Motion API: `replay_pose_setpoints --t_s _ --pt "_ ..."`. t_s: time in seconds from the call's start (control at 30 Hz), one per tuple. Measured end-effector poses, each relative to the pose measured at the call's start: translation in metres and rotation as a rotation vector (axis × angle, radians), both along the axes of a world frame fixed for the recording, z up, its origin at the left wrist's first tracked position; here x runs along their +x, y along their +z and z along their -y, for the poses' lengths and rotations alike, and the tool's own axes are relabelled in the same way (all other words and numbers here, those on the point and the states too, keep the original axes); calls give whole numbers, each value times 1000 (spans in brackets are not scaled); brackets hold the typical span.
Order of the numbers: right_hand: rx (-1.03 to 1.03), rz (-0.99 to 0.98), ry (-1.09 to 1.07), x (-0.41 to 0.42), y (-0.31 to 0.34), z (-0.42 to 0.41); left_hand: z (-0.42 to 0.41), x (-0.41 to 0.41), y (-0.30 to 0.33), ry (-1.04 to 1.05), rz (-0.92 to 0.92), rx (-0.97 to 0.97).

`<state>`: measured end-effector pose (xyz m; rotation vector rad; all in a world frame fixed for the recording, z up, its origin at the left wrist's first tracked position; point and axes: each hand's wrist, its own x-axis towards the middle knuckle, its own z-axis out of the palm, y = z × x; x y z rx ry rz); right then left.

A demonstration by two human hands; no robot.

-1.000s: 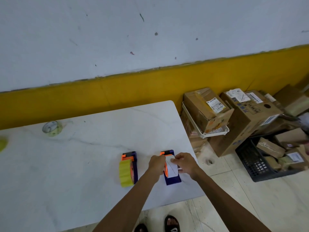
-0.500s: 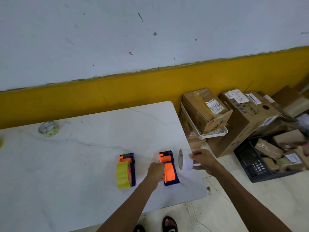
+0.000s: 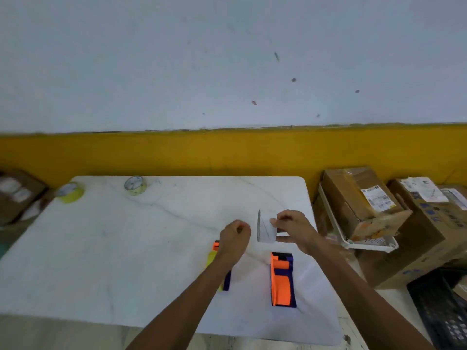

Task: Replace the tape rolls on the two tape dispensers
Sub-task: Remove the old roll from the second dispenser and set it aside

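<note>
My right hand (image 3: 293, 228) holds a bare white tape core (image 3: 265, 228) in the air above the white table (image 3: 126, 248). Below it lies the right tape dispenser (image 3: 283, 279), orange and dark blue, with no roll on it. My left hand (image 3: 233, 238) is curled into a loose fist beside the core and holds nothing I can see. Under my left wrist is the left dispenser (image 3: 222, 269), mostly hidden, with a yellow roll on it. Two fresh yellowish tape rolls (image 3: 135, 185) (image 3: 70, 192) lie at the table's far left.
Cardboard boxes (image 3: 361, 205) and a white plastic basket (image 3: 353, 242) stand close to the table's right edge. A black crate (image 3: 439, 311) sits on the floor at the lower right. Another box (image 3: 17, 193) is at the far left. A yellow-banded wall runs behind the table.
My right hand has lifted the white core off the right dispenser and raised it. My left hand let go of that dispenser and rose beside the core. The camera swung left, showing both spare rolls.
</note>
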<state>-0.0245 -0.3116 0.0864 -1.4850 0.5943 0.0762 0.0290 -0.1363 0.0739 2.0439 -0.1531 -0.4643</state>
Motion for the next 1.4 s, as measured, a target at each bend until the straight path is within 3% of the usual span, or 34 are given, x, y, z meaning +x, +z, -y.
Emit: replay_pose_setpoints --t_s 0.17,0.63,1.0,1.4 --pt "33 40 213 53 10 -69 -47 8 23 172 66 -91" --pt "-13 67 591 151 31 -330 -288 42 44 628 120 -43" --pt "44 103 659 205 37 -507 -472 94 50 644 199 49" --pt "18 52 552 296 13 -556 -525 206 23 508 101 48"
